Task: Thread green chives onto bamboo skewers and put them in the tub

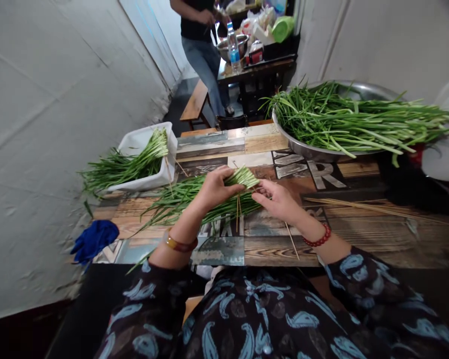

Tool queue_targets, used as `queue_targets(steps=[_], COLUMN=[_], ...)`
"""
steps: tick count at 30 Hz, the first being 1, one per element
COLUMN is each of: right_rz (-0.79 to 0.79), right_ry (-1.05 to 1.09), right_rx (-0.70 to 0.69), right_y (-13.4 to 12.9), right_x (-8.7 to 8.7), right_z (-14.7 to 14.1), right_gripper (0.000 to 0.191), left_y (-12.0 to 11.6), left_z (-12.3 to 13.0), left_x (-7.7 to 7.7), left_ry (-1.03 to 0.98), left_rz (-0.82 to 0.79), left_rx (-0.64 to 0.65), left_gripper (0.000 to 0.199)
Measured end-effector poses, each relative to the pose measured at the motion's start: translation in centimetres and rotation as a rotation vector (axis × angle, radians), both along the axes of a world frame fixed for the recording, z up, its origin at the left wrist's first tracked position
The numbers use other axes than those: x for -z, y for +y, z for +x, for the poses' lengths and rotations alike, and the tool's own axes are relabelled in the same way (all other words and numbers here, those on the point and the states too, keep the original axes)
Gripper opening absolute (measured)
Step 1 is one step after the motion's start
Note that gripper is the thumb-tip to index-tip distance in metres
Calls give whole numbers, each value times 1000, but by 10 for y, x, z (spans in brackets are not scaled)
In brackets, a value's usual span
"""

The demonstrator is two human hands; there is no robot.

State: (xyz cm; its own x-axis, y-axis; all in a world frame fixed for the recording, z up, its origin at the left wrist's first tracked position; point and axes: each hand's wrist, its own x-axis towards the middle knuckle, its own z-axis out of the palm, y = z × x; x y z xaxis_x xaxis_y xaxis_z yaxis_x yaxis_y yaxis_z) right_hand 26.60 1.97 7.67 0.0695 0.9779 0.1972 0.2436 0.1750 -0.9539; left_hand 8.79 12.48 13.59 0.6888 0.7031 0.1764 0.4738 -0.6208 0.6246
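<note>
My left hand (219, 188) is closed around the pale stem ends of a bunch of garlic chives (183, 197), its green leaves trailing left over the table. Thin bamboo skewers (238, 212) stick out below the stems, and a skewer tip shows above them. At the cut ends, my right hand (275, 198) has its fingers bent in a pinch. A bamboo skewer (292, 241) runs out from beneath that hand toward me; the fingers partly hide its upper part. Left of my hands, a white plastic tray (125, 187) holds another skewered chive bundle (142, 159).
A large steel basin (310, 151) heaped with loose chives (344, 119) stands at the back right. Loose skewers (362, 205) lie on the right of the patterned table (269, 252). A blue cloth (95, 242) lies at the left corner. Beyond, a person (200, 45) stands by another table.
</note>
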Motion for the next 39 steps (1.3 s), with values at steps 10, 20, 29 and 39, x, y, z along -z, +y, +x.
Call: queue_targets(steps=[10, 20, 29, 39], right_rz=[-168, -296, -317, -489], right_ry=[276, 397, 349, 283], right_rx=[92, 51, 93, -107], right_y=[-5, -3, -7, -12], right_x=[2, 18, 21, 19], right_z=[12, 22, 26, 20], right_gripper=[42, 36, 36, 38], left_y=[7, 19, 19, 6], left_z=[15, 26, 17, -57], left_x=[18, 28, 47, 27], left_ry=[-143, -139, -47, -216], left_rz=[-594, -679, -449, -437], left_rx=[183, 281, 144, -269], left_gripper=[23, 22, 25, 39])
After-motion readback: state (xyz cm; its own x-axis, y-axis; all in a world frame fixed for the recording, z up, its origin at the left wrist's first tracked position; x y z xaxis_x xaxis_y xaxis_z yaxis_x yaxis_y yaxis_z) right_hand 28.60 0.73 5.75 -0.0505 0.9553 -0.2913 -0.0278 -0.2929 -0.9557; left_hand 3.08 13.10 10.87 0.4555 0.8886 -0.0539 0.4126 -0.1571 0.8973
